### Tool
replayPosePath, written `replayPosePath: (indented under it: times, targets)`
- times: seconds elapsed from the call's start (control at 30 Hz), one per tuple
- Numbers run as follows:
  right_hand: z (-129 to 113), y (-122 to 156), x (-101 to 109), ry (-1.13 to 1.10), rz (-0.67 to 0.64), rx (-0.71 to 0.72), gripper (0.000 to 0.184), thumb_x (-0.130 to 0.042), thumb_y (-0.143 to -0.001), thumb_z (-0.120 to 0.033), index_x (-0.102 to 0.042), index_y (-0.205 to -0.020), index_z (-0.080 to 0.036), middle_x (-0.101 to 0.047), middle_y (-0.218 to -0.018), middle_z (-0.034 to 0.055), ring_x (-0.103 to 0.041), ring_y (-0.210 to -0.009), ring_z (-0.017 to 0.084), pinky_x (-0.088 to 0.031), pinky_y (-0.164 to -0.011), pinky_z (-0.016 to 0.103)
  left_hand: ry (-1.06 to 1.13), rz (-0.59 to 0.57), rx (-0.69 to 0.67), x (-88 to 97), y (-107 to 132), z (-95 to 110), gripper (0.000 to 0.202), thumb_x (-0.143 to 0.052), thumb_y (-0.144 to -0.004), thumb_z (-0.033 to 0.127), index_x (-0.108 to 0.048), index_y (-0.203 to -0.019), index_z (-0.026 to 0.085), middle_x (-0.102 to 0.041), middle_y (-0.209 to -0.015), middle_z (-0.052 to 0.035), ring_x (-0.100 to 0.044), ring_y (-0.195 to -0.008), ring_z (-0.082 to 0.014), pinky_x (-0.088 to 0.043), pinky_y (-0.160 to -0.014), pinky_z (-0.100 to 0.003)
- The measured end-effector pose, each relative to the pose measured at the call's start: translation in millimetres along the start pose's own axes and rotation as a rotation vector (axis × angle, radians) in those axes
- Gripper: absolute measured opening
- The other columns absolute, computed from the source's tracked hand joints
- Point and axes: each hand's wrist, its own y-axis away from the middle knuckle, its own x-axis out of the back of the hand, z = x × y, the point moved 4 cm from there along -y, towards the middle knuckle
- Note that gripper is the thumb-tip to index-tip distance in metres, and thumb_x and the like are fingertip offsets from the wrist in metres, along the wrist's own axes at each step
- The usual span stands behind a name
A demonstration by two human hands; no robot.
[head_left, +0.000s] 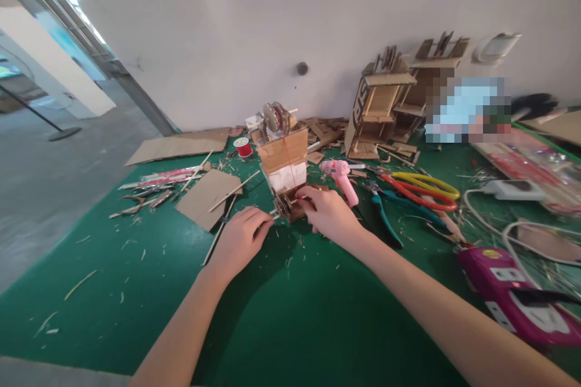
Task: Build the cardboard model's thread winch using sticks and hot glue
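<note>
A small cardboard model stands upright at the middle of the table, with round cardboard discs on its top. From these discs a red thread runs down the model's front to its base. My right hand is closed there, with thumb and forefinger pinching the thread's lower end. Low on the model, more cardboard discs sit on a thin wooden stick. The stick's left end is between the closed fingers of my left hand. My fingers partly hide the stick and the thread's end.
A red thread spool and a cardboard sheet lie left. Rightward are a pink glue gun, teal pliers, orange-handled cutters and a magenta power strip with cables. Cardboard shelf-like models stand behind, against the wall.
</note>
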Motion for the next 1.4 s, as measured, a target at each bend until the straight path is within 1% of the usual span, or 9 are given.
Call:
replayPosePath:
  times: [0.23, 0.47, 0.53, 0.6, 0.7, 0.83, 0.97, 1.17, 1.4]
  targets:
    - [5, -2, -1, -0.068, -0.004, 0.002, 0.021, -0.043, -0.091, -0.024, -0.062, -0.098, -0.023, -0.059, -0.054, -0.0044, -0.054, -0.039, 0.009, -0.033, -0.043, 0.019, 0.010, 0.026, 0.022, -1.3, -1, -1, 0.010, -0.052, -0.091, 0.020, -0.060, -0.086, 0.019, -0.063, -0.084, -0.0027, -0.059, -0.083, -0.0178, -0.048, -0.076, -0.034]
    - [19, -12, 4, -0.093, 0.006, 0.059, 0.027, -0.043, -0.088, -0.019, -0.066, -0.101, -0.023, -0.071, -0.078, -0.0010, -0.061, -0.054, 0.010, -0.042, -0.053, 0.021, 0.037, 0.030, -0.119, -8.0, 2, 21, 0.009, -0.054, -0.090, 0.026, -0.061, -0.094, 0.021, -0.067, -0.089, -0.0035, -0.062, -0.085, -0.0183, -0.048, -0.084, -0.038]
    - [22, -15, 6, -0.075, 0.048, 0.046, 0.029, -0.043, -0.087, -0.018, -0.068, -0.100, -0.023, -0.073, -0.083, 0.0000, -0.063, -0.065, 0.013, -0.044, -0.058, 0.023, 0.040, 0.118, -0.128, -2.6, 3, 24, 0.008, -0.056, -0.089, 0.025, -0.060, -0.094, 0.021, -0.066, -0.087, -0.0036, -0.061, -0.083, -0.0181, -0.049, -0.079, -0.036]
    - [22, -15, 7, -0.088, 0.056, 0.028, 0.030, -0.043, -0.087, -0.020, -0.069, -0.101, -0.023, -0.073, -0.087, 0.0008, -0.064, -0.071, 0.014, -0.046, -0.062, 0.024, 0.064, 0.299, -0.056, 8.1, 2, 19, 0.011, -0.058, -0.087, 0.024, -0.058, -0.097, 0.020, -0.062, -0.088, -0.0044, -0.060, -0.083, -0.0179, -0.050, -0.078, -0.034]
    - [19, -15, 7, -0.148, 0.043, 0.021, 0.030, -0.043, -0.089, -0.025, -0.069, -0.105, -0.022, -0.073, -0.088, 0.0015, -0.064, -0.071, 0.014, -0.047, -0.062, 0.024, 0.136, 0.488, 0.144, 19.3, -7, -1, 0.040, -0.062, -0.084, 0.029, -0.048, -0.120, 0.020, -0.056, -0.110, -0.0097, -0.057, -0.100, -0.0210, -0.050, -0.084, -0.037]
    - [17, -17, 6, -0.236, 0.052, 0.041, 0.026, -0.048, -0.089, -0.028, -0.070, -0.099, -0.021, -0.073, -0.093, 0.0020, -0.066, -0.076, 0.014, -0.050, -0.069, 0.026, 0.228, 0.402, 0.197, 14.3, -33, -17, 0.073, -0.067, -0.080, 0.039, -0.030, -0.140, 0.023, -0.037, -0.140, -0.0149, -0.044, -0.128, -0.0277, -0.046, -0.098, -0.043]
    - [23, -23, 1, -0.336, 0.075, -0.003, 0.020, -0.054, -0.086, -0.024, -0.071, -0.095, -0.020, -0.074, -0.097, 0.0029, -0.067, -0.083, 0.014, -0.052, -0.078, 0.027, 0.225, 0.242, 0.116, 4.1, -52, -13, 0.063, -0.069, -0.077, 0.037, -0.043, -0.132, 0.021, -0.042, -0.139, -0.0129, -0.041, -0.132, -0.0273, -0.038, -0.109, -0.044]
    - [26, -25, -3, -0.397, 0.084, -0.032, 0.019, -0.057, -0.085, -0.022, -0.072, -0.097, -0.019, -0.074, -0.097, 0.0034, -0.068, -0.081, 0.014, -0.054, -0.077, 0.027, 0.249, 0.271, 0.123, 3.8, -53, -18, 0.061, -0.073, -0.074, 0.038, -0.050, -0.128, 0.022, -0.049, -0.134, -0.0114, -0.047, -0.127, -0.0276, -0.040, -0.107, -0.046]
    - [27, -26, -5, -0.456, 0.081, -0.039, 0.020, -0.058, -0.084, -0.022, -0.073, -0.097, -0.019, -0.074, -0.095, 0.0045, -0.070, -0.082, 0.015, -0.056, -0.076, 0.027, 0.419, 0.256, 0.157, 2.1, -53, -30, 0.053, -0.074, -0.073, 0.034, -0.059, -0.123, 0.023, -0.049, -0.136, -0.0115, -0.056, -0.119, -0.0272, -0.053, -0.093, -0.041]
